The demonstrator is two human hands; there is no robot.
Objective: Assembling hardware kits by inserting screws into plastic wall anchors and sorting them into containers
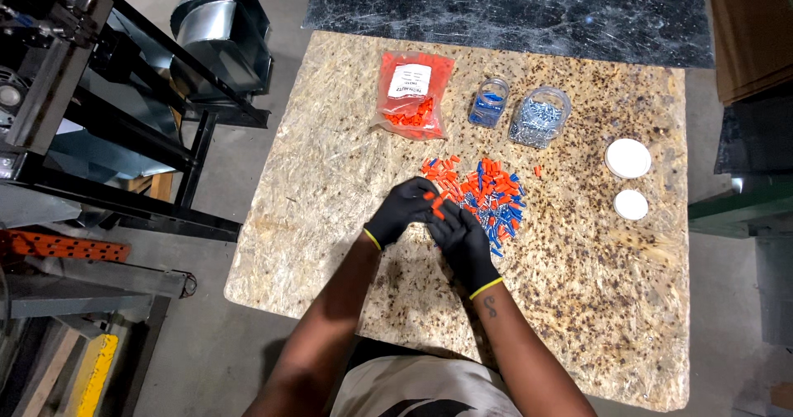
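Note:
Both of my hands wear black gloves with yellow cuffs and meet at the near edge of a mixed pile of small orange and blue wire connectors [487, 194] on a chipboard tabletop [330, 153]. My left hand [401, 210] curls around a few orange connectors, one showing at its fingertips. My right hand [464, 244] lies palm down beside it, an orange connector [438, 213] pinched at its fingers. A separate cluster of orange connectors [442, 169] lies just beyond my left hand.
At the far side stand an orange bag of connectors [411, 95], a small clear jar with blue pieces [489, 101] and a larger clear jar of silvery pieces [538, 117]. Two white lids [628, 158] lie at the right. A black metal frame [140, 120] stands left.

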